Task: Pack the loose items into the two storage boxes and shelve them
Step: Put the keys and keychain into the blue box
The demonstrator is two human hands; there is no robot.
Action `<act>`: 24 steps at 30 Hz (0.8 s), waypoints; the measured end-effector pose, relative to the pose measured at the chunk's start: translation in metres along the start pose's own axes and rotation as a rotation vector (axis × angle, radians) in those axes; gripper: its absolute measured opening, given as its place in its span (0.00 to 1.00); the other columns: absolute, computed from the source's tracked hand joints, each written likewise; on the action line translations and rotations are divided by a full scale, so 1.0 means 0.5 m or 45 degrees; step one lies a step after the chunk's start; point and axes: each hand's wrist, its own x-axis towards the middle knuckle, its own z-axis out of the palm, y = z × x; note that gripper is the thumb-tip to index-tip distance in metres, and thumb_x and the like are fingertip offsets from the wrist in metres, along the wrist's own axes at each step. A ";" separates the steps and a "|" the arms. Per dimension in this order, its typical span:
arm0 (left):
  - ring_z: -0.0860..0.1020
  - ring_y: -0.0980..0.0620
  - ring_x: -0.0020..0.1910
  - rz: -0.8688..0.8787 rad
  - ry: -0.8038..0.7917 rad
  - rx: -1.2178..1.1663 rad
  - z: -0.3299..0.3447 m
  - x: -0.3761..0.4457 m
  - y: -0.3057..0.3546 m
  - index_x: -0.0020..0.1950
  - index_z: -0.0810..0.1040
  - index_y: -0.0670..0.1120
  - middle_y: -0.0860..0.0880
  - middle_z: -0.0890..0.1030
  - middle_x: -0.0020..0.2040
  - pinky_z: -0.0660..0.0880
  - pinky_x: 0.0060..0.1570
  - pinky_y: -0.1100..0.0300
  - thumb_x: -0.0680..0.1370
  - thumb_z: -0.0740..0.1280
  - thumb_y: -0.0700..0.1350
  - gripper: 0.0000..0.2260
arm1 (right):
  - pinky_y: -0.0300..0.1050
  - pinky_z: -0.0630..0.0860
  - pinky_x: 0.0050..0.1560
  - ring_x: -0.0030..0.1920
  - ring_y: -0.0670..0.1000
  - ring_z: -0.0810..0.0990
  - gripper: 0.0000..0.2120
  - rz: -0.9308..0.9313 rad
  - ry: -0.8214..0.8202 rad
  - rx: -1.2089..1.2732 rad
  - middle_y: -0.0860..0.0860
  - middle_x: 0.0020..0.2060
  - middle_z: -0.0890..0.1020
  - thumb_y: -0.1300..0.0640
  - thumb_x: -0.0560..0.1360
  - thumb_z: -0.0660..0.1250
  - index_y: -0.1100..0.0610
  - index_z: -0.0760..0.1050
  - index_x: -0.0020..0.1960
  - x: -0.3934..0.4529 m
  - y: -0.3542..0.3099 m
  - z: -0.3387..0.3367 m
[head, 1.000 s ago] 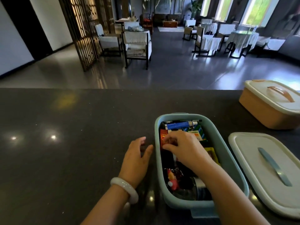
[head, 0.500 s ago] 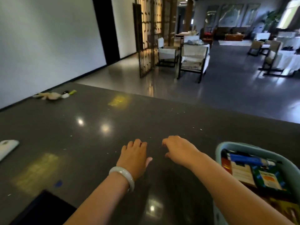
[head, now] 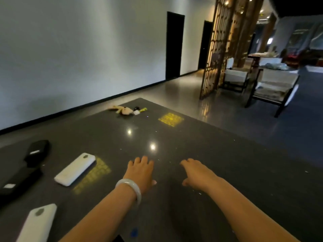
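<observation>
Both my hands are out over the dark countertop (head: 201, 140), palms down, holding nothing. Left hand (head: 140, 172) has fingers loosely spread & relaxed, pale bangle (head: 130, 188) on the wrist; can't tell if the fingertips actually touch the surface. Right hand (head: 196, 174) is just beside it w/ a small gap between, fingers slack & pointing fwd-left, also empty. Storage boxes aren't in this view. Loose items are all to my left & ahead: a white power bank (head: 75, 169) lies flat near my left hand, angled diagonally; a 2nd white power bank (head: 37, 223) sits closer to me at the bottom-left edge, partly cut off. Left of those, a black case (head: 37, 151) w/ a small white label, and another long black item (head: 17, 184) just below it, also w/ a white label – blurry, can't say what exactly. Far across the counter near its back corner, a small tan plush toy (head: 122, 110) lies on its side, w/ a cluster of small bits (head: 139, 110) (black, white, yellow-green) touching or right next to it – too small to ID. Beyond the counter: white wall, wooden lattice screen (head: 220, 49), chairs (head: 272, 86) on a shiny floor.
</observation>
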 end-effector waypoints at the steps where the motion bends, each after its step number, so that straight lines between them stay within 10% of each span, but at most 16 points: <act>1: 0.67 0.43 0.66 -0.032 -0.006 0.012 0.007 0.019 -0.043 0.71 0.64 0.49 0.46 0.66 0.68 0.65 0.64 0.48 0.75 0.66 0.60 0.29 | 0.53 0.70 0.65 0.68 0.57 0.66 0.31 -0.014 -0.006 0.008 0.54 0.68 0.67 0.53 0.73 0.71 0.56 0.62 0.72 0.038 -0.023 -0.003; 12: 0.64 0.44 0.68 -0.249 -0.067 -0.019 0.086 0.253 -0.382 0.72 0.63 0.49 0.46 0.63 0.70 0.65 0.64 0.49 0.73 0.65 0.64 0.33 | 0.53 0.66 0.68 0.71 0.58 0.62 0.35 -0.028 -0.015 0.074 0.55 0.71 0.63 0.42 0.75 0.67 0.55 0.59 0.75 0.419 -0.184 -0.024; 24: 0.33 0.40 0.75 -0.449 -0.456 -0.283 0.246 0.498 -0.604 0.77 0.35 0.56 0.47 0.33 0.77 0.38 0.72 0.36 0.68 0.56 0.77 0.49 | 0.54 0.59 0.72 0.75 0.60 0.55 0.40 0.033 0.027 0.194 0.55 0.76 0.55 0.41 0.75 0.66 0.56 0.52 0.78 0.858 -0.280 0.001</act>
